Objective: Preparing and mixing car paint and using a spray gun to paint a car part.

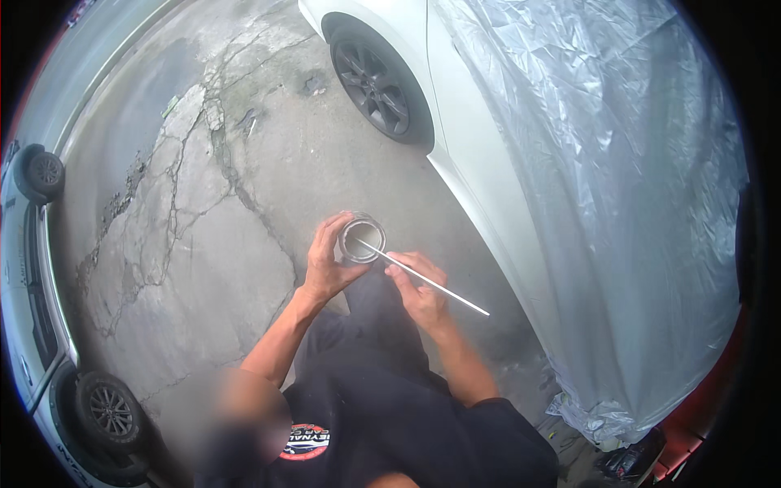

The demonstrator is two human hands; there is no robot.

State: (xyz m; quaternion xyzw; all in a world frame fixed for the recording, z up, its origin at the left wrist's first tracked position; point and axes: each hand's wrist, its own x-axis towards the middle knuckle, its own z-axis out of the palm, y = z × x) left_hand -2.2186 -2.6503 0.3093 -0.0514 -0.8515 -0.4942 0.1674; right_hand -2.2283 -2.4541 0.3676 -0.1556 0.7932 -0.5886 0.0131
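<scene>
My left hand point(328, 264) is wrapped round the side of a small round open can point(346, 244), held in front of my legs. A pale, greyish-white content point(362, 236) shows inside it. Between the thumb and fingers of my right hand point(419, 286) is a thin, straight white stick point(447, 292). One end of the stick dips into the can, and the other sticks out past my right hand toward the lower right. The undersides of the fingers on the can are hidden.
To the right stands a white car point(488, 175) with a dark wheel point(371, 85), partly draped in clear plastic sheeting point(618, 228). Cracked concrete point(195, 236) stretches out to the left. Another vehicle point(28, 285) is parked at the far left edge. Dark items point(630, 459) lie at lower right.
</scene>
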